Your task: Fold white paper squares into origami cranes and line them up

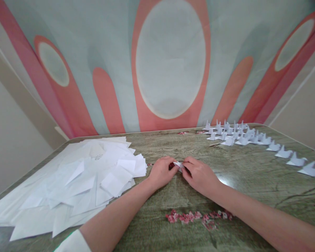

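Observation:
A small folded piece of white paper (179,165) is pinched between both hands over the middle of the table. My left hand (162,171) grips its left side, the thumb and fingers closed on it. From the right, my right hand (199,174) holds the other side with its fingers bent round the paper. Much of the folded paper is hidden behind the fingers, so its full shape cannot be made out. To the right stand several white folded paper birds (243,139), grouped at the back, with a line of them running toward the right edge.
A wide, untidy pile of white paper sheets (76,182) covers the table's left side, smaller pieces on top. The wood-patterned table (152,224) carries a printed pink flower pattern (186,217). A wall with pink and grey shapes (115,105) rises behind the far edge.

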Tool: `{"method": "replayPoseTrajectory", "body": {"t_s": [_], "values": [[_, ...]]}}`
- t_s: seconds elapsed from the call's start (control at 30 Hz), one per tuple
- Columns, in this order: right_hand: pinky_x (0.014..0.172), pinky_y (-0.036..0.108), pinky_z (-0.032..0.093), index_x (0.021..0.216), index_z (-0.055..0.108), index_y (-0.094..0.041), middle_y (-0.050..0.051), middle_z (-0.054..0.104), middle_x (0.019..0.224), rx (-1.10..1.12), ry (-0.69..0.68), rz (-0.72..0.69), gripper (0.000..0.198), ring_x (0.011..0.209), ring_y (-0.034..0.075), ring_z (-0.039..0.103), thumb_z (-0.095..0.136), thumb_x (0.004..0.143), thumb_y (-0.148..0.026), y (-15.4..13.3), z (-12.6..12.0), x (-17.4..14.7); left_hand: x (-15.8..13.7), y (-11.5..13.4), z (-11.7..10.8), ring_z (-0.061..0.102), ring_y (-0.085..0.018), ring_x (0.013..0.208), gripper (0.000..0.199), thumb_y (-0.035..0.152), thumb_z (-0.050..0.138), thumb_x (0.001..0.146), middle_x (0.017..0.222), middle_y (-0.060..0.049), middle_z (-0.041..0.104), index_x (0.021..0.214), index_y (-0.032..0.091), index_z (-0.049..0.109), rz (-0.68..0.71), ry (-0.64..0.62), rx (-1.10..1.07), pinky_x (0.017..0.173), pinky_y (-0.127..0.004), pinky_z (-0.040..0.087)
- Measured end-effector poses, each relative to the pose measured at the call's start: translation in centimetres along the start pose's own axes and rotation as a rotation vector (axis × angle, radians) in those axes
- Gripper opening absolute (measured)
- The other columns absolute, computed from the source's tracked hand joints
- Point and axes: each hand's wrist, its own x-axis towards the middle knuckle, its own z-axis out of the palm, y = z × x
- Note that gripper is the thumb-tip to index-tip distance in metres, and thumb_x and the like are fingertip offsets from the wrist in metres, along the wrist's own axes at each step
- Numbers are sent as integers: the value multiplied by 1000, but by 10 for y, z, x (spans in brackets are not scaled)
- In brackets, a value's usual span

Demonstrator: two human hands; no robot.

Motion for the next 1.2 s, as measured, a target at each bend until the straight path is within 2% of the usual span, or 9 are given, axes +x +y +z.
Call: {"method": "replayPoseTrajectory", "body": {"t_s": [0.3,0.47,0.8,1.03,1.2], "values": [[74,30,41,71,57,-19,3,56,78,235,83,90,5,79,18,52,54,76,-18,12,10,6,-1,0,-4,57,-15,74,13,23,53,77,78,-1,63,84,19,63,-5,-23,-69,70,-24,43],[75,31,40,65,56,-18,3,56,74,274,104,145,12,79,18,52,54,76,-21,12,12,8,-2,-1,-1,56,-15,73,11,24,57,74,77,0,63,83,19,63,-4,-10,-81,70,-24,43],[74,31,40,59,58,-19,3,57,72,393,103,151,17,75,17,53,52,75,-20,16,11,11,0,-1,-1,55,-16,72,8,23,53,77,73,0,59,75,19,60,2,-7,-37,68,-24,41],[76,32,39,68,61,-18,3,59,75,376,86,182,11,79,18,52,54,76,-23,19,13,11,-1,-2,-4,55,-16,74,9,25,54,78,76,-1,60,81,19,60,7,-44,-76,70,-25,42],[78,32,38,64,61,-19,3,60,73,400,64,167,16,79,18,53,53,78,-25,18,11,10,-2,-2,-4,55,-15,76,7,22,55,78,79,-1,59,82,18,60,4,4,-148,72,-25,43]]}}
